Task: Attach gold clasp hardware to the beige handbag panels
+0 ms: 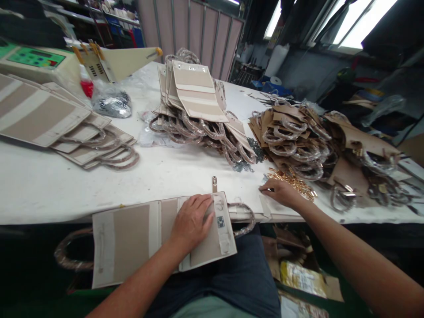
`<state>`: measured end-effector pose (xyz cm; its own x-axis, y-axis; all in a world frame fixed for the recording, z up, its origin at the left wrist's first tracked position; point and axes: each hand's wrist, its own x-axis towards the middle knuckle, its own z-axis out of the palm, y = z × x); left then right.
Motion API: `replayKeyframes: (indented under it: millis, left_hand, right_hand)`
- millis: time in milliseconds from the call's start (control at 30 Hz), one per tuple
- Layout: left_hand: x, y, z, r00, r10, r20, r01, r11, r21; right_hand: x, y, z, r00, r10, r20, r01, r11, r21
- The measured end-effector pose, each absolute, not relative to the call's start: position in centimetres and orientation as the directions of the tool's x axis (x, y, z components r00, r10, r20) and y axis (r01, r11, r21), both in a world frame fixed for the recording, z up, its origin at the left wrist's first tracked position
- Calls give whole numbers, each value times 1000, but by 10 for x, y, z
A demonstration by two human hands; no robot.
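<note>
A beige handbag panel (pixel 130 238) with plastic-wrapped handles lies across the table's front edge and my lap. My left hand (pixel 192 223) rests flat on it, fingers stretched out. Close to those fingertips, a white strip carries a small square metal plate (pixel 221 221). A narrow tab with metal fittings (pixel 214 183) sticks out beyond the panel's far edge. My right hand (pixel 280 193) is over the table, thumb and fingers pinched together on something too small to make out. Just beyond it lies a pile of gold-coloured metal pieces (pixel 293 182).
Stacked beige panels with wrapped handles (pixel 195 95) stand mid-table; more panels (pixel 46 115) lie at left. Brown handled pieces (pixel 294 137) are heaped at right. A bag of dark small parts (pixel 112 104) sits near a machine with a green control panel (pixel 36 58).
</note>
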<state>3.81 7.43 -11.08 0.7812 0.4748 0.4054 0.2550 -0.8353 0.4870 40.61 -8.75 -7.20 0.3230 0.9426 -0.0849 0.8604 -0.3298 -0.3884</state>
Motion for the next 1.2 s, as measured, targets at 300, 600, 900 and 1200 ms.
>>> replayKeyframes:
  millis: [300, 600, 900, 1200]
  left_hand:
    - [38, 73, -110, 787, 476, 391, 255, -829, 497]
    - [35, 69, -107, 786, 484, 385, 255, -821, 511]
    - [40, 69, -104, 762, 531, 370, 261, -775, 575]
    - [48, 68, -105, 706, 587, 397, 298, -754, 586]
  right_hand:
    - [414, -78, -54, 185, 972, -148, 932, -221, -288]
    - [307, -48, -14, 440, 854, -276, 587, -507, -631]
    - [213, -5, -44, 492, 803, -338, 249, -501, -828]
    - [217, -6, -47, 543, 797, -264, 455, -544, -706]
